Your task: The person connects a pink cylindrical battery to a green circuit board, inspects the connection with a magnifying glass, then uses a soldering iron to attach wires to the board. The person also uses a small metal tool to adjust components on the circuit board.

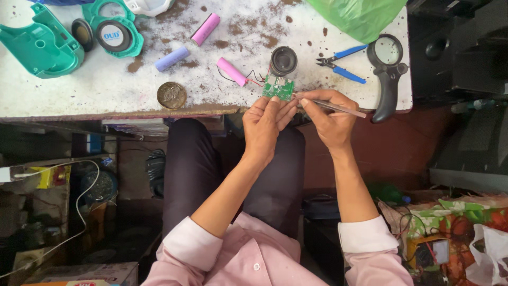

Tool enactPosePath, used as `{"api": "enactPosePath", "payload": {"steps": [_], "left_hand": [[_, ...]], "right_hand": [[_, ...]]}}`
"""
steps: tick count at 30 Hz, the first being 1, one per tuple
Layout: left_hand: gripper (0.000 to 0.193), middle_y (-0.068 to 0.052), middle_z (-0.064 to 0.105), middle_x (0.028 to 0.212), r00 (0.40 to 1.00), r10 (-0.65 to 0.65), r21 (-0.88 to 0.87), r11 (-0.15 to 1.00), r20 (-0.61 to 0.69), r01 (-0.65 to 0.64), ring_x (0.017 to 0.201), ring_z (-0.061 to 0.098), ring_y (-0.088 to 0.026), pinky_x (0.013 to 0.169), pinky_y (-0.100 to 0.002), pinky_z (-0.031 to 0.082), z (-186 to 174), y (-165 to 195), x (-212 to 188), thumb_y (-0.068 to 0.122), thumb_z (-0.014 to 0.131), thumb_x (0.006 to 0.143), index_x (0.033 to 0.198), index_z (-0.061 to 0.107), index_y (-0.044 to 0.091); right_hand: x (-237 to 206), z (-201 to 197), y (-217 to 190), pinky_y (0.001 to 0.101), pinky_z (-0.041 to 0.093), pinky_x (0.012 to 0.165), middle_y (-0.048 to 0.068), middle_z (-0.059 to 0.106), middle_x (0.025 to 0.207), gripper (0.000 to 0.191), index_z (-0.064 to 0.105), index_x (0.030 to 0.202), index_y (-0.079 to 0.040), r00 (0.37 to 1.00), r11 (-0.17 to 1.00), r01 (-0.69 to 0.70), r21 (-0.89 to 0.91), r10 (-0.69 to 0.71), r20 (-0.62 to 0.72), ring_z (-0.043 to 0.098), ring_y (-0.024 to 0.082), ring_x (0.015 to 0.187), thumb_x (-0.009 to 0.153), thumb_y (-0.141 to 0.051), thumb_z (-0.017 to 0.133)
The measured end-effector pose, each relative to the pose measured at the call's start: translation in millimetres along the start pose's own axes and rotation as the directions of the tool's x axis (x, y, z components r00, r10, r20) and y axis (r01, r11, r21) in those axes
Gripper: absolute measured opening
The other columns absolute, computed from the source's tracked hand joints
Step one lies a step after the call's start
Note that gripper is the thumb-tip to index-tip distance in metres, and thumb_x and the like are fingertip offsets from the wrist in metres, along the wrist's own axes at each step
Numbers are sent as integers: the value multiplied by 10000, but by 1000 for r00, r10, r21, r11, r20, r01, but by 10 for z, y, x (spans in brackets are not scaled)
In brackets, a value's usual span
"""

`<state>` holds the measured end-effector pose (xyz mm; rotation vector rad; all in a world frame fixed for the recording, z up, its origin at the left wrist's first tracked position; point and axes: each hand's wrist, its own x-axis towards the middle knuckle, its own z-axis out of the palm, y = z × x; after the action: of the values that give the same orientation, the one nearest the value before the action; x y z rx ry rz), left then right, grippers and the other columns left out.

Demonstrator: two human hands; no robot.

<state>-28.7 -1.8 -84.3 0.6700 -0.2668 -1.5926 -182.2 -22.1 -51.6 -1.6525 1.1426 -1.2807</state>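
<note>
On the stained white worktop (106, 87) lie teal plastic shells (39, 45) far left, a lilac cell (171, 59) and a pink cell (205, 28), a round tin (171, 95), blue-handled cutters (343, 64) and a black magnifier (388, 74) (handle pointing near) at right

The white counter (106, 87) has brown spots. On it lie two pink batteries (205, 28), a purple battery (171, 58), blue pliers (343, 63), a black magnifying glass (387, 69), a round speaker (283, 60), and green plastic shells (39, 45).
</note>
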Motion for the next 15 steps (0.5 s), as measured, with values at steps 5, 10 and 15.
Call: {"api": "enactPosePath", "payload": {"steps": [5, 10, 15], "left_hand": [[251, -222, 711, 1178, 1000, -18, 12, 1000, 13, 18, 1127, 720, -298, 983, -380, 599, -2, 31, -12, 127, 515, 1072, 1158, 619, -85], [243, -228, 711, 1166, 1000, -2, 25, 1000, 2, 2, 1111, 724, -286, 983, -383, 603, -4, -2, -10, 131, 528, 1073, 1141, 621, -84], [229, -239, 709, 1152, 1000, 14, 4, 1000, -9, -14, 1062, 731, -271, 975, -396, 613, -16, -38, 13, 118, 542, 1071, 1121, 621, -92]], "right_hand": [[-43, -9, 11, 195, 538, 762, 94, 775, 1015, 141, 735, 1092, 38, 998, 999, -13, -33, 11, -57, 681, 65, 850, 966, -13, 771], [-87, -46, -32, 167, 460, 676, 79, 778, 1001, 157, 772, 1111, 13, 998, 996, -45, -82, 42, -45, 626, 34, 782, 958, -18, 792], [-61, -64, -61, 169, 424, 604, 86, 776, 1047, 165, 770, 1082, -2, 1000, 996, -20, -84, 19, -12, 636, 34, 781, 920, -5, 806]]}}
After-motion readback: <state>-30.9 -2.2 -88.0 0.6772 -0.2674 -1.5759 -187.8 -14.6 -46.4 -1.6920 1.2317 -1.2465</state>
